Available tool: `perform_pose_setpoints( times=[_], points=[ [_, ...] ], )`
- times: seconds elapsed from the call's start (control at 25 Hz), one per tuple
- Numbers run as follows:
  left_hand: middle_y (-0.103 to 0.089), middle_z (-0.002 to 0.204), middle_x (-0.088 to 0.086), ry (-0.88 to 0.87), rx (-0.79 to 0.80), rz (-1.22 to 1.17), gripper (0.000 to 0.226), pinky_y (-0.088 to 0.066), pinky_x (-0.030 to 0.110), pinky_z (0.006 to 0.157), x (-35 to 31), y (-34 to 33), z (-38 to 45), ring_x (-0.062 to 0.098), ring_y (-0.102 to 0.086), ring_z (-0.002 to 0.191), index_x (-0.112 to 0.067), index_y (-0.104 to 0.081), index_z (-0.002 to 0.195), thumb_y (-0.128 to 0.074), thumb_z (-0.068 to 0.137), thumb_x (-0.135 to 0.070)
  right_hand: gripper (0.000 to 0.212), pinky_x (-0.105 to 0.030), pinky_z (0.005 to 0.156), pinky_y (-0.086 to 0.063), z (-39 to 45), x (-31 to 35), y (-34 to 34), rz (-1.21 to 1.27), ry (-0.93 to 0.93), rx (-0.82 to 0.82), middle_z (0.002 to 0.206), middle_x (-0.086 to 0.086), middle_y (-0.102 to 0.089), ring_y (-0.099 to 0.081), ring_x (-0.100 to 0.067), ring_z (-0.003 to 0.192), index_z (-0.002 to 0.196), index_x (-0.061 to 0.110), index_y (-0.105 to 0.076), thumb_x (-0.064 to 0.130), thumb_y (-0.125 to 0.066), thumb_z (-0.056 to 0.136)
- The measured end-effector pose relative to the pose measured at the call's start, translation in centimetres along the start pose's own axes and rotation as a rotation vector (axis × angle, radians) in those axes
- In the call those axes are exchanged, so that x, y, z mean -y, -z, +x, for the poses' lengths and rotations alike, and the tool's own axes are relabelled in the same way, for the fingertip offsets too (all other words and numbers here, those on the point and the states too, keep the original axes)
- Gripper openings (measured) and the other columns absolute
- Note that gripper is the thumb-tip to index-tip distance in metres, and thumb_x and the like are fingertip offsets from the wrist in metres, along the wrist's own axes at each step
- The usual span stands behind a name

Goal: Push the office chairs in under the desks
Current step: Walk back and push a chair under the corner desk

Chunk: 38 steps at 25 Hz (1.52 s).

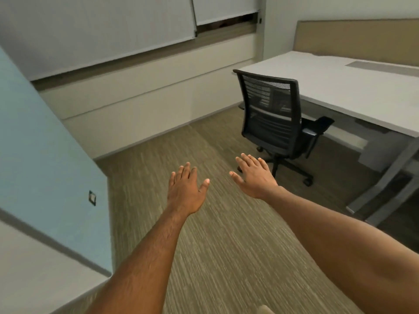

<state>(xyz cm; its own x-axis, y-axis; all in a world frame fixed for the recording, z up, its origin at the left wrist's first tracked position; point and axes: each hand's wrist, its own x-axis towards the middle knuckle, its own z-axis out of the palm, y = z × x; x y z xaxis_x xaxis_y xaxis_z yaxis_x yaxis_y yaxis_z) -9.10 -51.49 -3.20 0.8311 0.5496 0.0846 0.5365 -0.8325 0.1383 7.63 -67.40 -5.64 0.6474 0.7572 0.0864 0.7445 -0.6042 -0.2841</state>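
Both of your arms reach forward over the striped carpet (226, 245), palms down. Your left hand (187, 191) has its grip spread, fingers loosely fanned and thumb out to the side, holding nothing. Your right hand (255, 177) is likewise spread flat and empty, its fingertips (247, 158) pointing toward the chair but well short of touching it.

The black mesh-back office chair (275, 118) stands ahead of you and to the right, its backrest facing you and its seat turned toward the white counter (362, 87). The chair is beside the counter's edge with its far armrest (324, 123) just below the counter's front edge; the wheeled base (285, 164) sits on open carpet. The counter's grey leg frame (381, 189) stands on the floor to the right of the chair, and a tan divider panel (362, 39) rises behind the counter. To your left runs a pale blue partition (45, 155); window blinds (102, 26) cover the far wall.
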Motion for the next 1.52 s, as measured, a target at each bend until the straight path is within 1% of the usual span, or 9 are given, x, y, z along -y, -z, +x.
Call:
perform_pose_setpoints(
  times=[0.16,0.4,0.6,0.76,1.0,1.2,1.32,1.4,1.52],
  points=[
    [-0.005,0.168,0.005,-0.062,-0.008,-0.037,0.072,0.005,0.040,0.123,0.2,-0.4,9.9,0.020,-0.001,0.154,-0.015,-0.021,0.158,-0.025,0.101,-0.059,0.076,-0.042,0.122,0.002,7.4,-1.2,-0.7,0.005,-0.043,-0.011,0.166,-0.002,-0.011,-0.003,-0.019,0.153,0.158,0.021,-0.017,0.066,-0.020,0.097],
    [-0.008,0.168,0.005,-0.190,0.009,-0.040,0.071,0.003,0.041,0.123,3.8,-3.2,25.6,0.021,-0.003,0.154,-0.015,-0.023,0.157,-0.030,0.101,-0.058,0.076,-0.042,0.122,0.001,18.2,-4.2,-4.0,0.017,-0.241,-0.016,0.166,-0.003,-0.010,-0.003,-0.018,0.153,0.158,0.020,-0.017,0.066,-0.022,0.097],
    [-0.005,0.168,0.006,-0.320,0.043,-0.015,0.072,0.002,0.042,0.124,6.6,-3.2,38.4,0.022,-0.002,0.154,-0.015,-0.020,0.158,-0.028,0.101,-0.058,0.075,-0.040,0.122,0.001,28.1,-5.1,-3.0,0.031,-0.401,-0.098,0.167,0.000,-0.009,-0.002,-0.016,0.153,0.158,0.022,-0.016,0.065,-0.023,0.098],
    [-0.007,0.168,0.006,-0.406,0.061,-0.046,0.072,0.000,0.042,0.123,6.2,-3.1,47.3,0.023,-0.004,0.154,-0.015,-0.020,0.158,-0.030,0.101,-0.058,0.074,-0.042,0.123,-0.002,33.3,-6.7,-0.9,0.053,-0.501,-0.218,0.166,0.000,-0.013,-0.005,-0.016,0.152,0.158,0.021,-0.019,0.065,-0.024,0.098],
    [-0.005,0.168,0.006,-0.522,0.125,-0.095,0.072,0.001,0.042,0.123,2.8,-5.7,56.6,0.022,-0.002,0.154,-0.016,-0.014,0.159,-0.032,0.101,-0.056,0.072,-0.044,0.123,-0.006,38.5,-12.1,0.7,0.055,-0.648,-0.321,0.165,-0.002,-0.017,-0.010,-0.018,0.152,0.157,0.020,-0.021,0.062,-0.026,0.099],
    [0.002,0.168,0.005,-0.560,0.127,-0.148,0.075,0.001,0.042,0.124,-2.7,-7.5,66.1,0.021,0.001,0.154,-0.018,-0.005,0.159,-0.027,0.101,-0.059,0.069,-0.044,0.122,-0.014,43.9,-19.8,3.8,-0.016,-0.714,-0.588,0.163,-0.005,-0.024,-0.018,-0.022,0.150,0.154,0.018,-0.028,0.059,-0.031,0.099],
    [0.009,0.167,0.002,-0.543,0.061,-0.218,0.081,0.000,0.042,0.123,-6.8,-7.4,72.0,0.020,0.003,0.154,-0.021,0.002,0.159,-0.016,0.096,-0.067,0.062,-0.043,0.121,-0.014,47.2,-25.1,6.4,-0.003,-0.807,-0.739,0.160,-0.005,-0.031,-0.024,-0.023,0.148,0.149,0.018,-0.038,0.057,-0.032,0.101],
    [0.010,0.167,0.002,-0.519,0.003,-0.297,0.084,-0.004,0.043,0.122,-9.7,-7.0,76.4,0.021,0.001,0.154,-0.022,0.002,0.160,-0.011,0.093,-0.071,0.059,-0.043,0.120,-0.014,49.3,-28.2,8.0,0.007,-0.848,-0.799,0.151,-0.005,-0.046,-0.036,-0.021,0.142,0.142,0.018,-0.049,0.056,-0.028,0.102],
    [0.011,0.167,-0.002,-0.431,0.039,-0.459,0.079,-0.009,0.048,0.123,-13.8,-6.7,83.5,0.019,0.000,0.154,-0.027,-0.002,0.160,-0.013,0.095,-0.071,0.067,-0.044,0.119,-0.019,51.0,-31.3,9.7,0.070,-0.878,-0.826,0.115,-0.006,-0.072,-0.059,-0.023,0.120,0.128,0.014,-0.063,0.056,-0.019,0.103]
  ],
)
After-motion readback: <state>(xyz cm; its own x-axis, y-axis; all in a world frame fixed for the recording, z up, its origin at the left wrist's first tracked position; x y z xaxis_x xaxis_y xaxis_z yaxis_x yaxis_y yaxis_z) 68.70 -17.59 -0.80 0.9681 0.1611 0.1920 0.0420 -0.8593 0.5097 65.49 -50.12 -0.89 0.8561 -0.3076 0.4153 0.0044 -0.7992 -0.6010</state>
